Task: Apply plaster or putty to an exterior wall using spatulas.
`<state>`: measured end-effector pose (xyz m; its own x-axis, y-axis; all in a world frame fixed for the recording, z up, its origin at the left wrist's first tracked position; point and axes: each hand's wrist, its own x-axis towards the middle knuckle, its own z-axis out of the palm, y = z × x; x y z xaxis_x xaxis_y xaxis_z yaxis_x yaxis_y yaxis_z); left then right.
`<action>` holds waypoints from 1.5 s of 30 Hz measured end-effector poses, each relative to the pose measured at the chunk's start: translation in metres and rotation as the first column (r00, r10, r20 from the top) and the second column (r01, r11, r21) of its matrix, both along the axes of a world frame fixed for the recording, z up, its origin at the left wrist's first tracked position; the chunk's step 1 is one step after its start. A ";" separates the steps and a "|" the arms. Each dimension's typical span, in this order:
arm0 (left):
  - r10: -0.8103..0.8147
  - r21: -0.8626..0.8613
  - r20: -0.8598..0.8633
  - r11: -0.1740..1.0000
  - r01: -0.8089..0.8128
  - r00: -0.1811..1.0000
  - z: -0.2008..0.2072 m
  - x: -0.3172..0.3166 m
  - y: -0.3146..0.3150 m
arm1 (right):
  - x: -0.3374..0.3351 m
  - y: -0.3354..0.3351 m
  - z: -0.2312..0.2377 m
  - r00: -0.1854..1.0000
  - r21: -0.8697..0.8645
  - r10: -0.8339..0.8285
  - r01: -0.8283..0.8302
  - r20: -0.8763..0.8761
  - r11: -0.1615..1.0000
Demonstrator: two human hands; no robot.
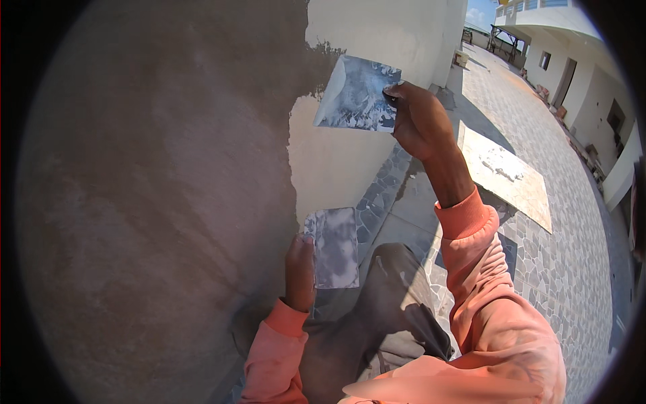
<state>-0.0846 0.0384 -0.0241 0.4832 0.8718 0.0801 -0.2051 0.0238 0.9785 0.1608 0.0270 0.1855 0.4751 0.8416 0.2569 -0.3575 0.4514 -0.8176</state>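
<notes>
here, my right hand [420, 121] grips a smeared blade [360, 94] by its right edge, the blade reaching left in front of the pale coat [326, 158]; contact unclear. my left hand [299, 273], lower, nearer the dark wall [168, 168], grasps a second plate [336, 249], long axis running up the view.

1. Left hand [300, 273]: most fingers hidden behind the grey plate [336, 249].
2. Right hand [420, 124]: most fingers hidden behind the smeared blade [360, 94].
3. Near left sleeve [276, 353] — cut off by the lower edge.
4. Objects [542, 90] along the far building [592, 87] — too small to tell.
</notes>
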 end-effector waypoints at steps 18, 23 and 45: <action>-0.223 -0.597 0.593 0.523 0.608 0.774 -0.038 0.002 0.014 | -0.081 -0.096 -0.154 -0.214 0.231 -0.310 -0.327 0.927 0.916; -0.244 -0.375 0.504 0.802 0.465 0.828 -0.037 0.000 0.004 | -0.046 -0.104 -0.180 -0.323 0.192 -0.267 -0.246 0.908 0.950; -0.154 0.025 0.005 0.988 0.154 0.988 -0.032 0.007 0.003 | -0.072 -0.083 -0.205 0.934 -0.047 0.064 -0.086 -0.352 0.995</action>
